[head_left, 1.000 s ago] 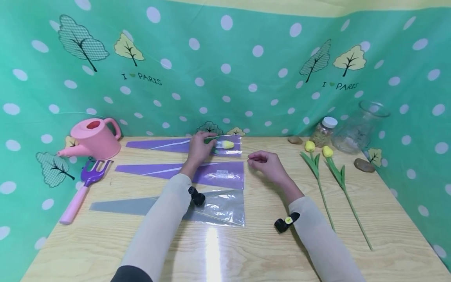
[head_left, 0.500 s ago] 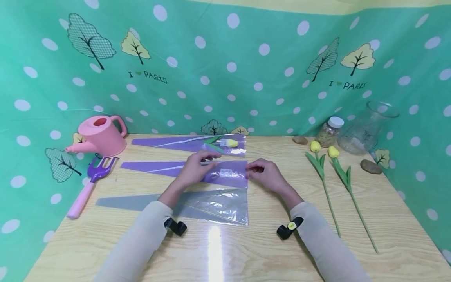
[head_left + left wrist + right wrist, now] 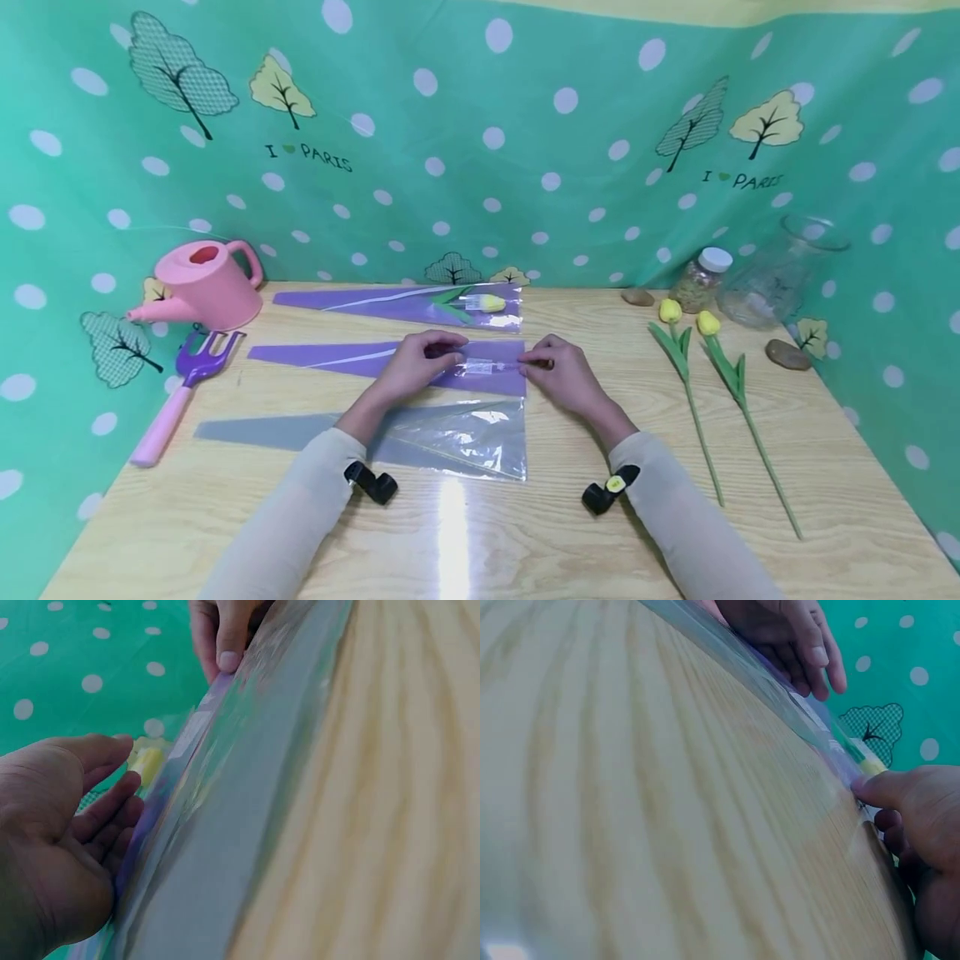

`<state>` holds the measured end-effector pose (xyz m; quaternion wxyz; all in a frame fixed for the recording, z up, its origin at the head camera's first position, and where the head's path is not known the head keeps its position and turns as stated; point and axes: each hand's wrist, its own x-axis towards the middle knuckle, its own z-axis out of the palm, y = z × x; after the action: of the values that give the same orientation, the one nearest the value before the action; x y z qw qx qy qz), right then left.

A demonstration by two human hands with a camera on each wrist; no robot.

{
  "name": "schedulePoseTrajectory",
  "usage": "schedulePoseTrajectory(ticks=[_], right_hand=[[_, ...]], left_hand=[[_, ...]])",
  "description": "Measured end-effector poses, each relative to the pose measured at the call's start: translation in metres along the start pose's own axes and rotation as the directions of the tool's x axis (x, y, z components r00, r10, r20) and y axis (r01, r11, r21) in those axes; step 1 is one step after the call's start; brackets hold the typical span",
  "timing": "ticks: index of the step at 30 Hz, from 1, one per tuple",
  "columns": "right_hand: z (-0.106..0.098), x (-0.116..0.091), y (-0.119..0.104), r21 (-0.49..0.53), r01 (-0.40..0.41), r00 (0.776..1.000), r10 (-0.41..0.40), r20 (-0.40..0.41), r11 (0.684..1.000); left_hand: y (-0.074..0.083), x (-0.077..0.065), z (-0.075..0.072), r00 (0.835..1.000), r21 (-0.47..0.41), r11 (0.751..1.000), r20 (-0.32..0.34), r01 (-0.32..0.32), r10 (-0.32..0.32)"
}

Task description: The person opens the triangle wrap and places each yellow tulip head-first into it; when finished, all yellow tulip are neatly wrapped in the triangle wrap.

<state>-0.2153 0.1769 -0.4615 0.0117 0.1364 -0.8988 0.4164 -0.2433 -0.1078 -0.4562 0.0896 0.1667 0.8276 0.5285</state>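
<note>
Across the middle of the table lies a purple clear-fronted flower sleeve (image 3: 498,382), its wide end to the right. My right hand (image 3: 564,377) pinches that wide end between thumb and fingers; the right wrist view shows the thumb (image 3: 877,789) at the film's edge. My left hand (image 3: 411,368) rests over the sleeve's middle, thumb and fingers apart; in the left wrist view its fingers (image 3: 112,817) are loosely bent beside the film. Behind is another purple sleeve (image 3: 352,302) with a yellow tulip (image 3: 491,303) inside. A grey sleeve (image 3: 442,442) lies in front.
On the right lie two yellow tulips, one left (image 3: 681,358) and one right (image 3: 726,367). Behind them stand a white-lidded jar (image 3: 701,279), a glass vase (image 3: 761,287) and stones (image 3: 787,354). On the left are a pink watering can (image 3: 206,287) and a hand fork (image 3: 165,421).
My left hand has left the back sleeve with its tulip and come forward to the middle purple sleeve. My right hand has moved slightly forward and left onto that sleeve's wide end.
</note>
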Motion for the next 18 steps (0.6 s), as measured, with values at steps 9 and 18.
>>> schedulePoseTrajectory(ticks=[9, 18], right_hand=[[0.0035, 0.0011, 0.0007, 0.052, 0.009, 0.998, -0.005, -0.064, 0.999], [-0.0013, 0.0051, -0.0086, 0.157, 0.025, 0.988, 0.000, -0.153, 0.987]], left_hand=[[-0.0012, -0.0020, 0.0050, 0.999, 0.057, 0.998, -0.047, 0.002, 0.001], [-0.0029, -0.0017, 0.0080, 0.995, 0.105, 0.993, -0.086, -0.047, 0.056]])
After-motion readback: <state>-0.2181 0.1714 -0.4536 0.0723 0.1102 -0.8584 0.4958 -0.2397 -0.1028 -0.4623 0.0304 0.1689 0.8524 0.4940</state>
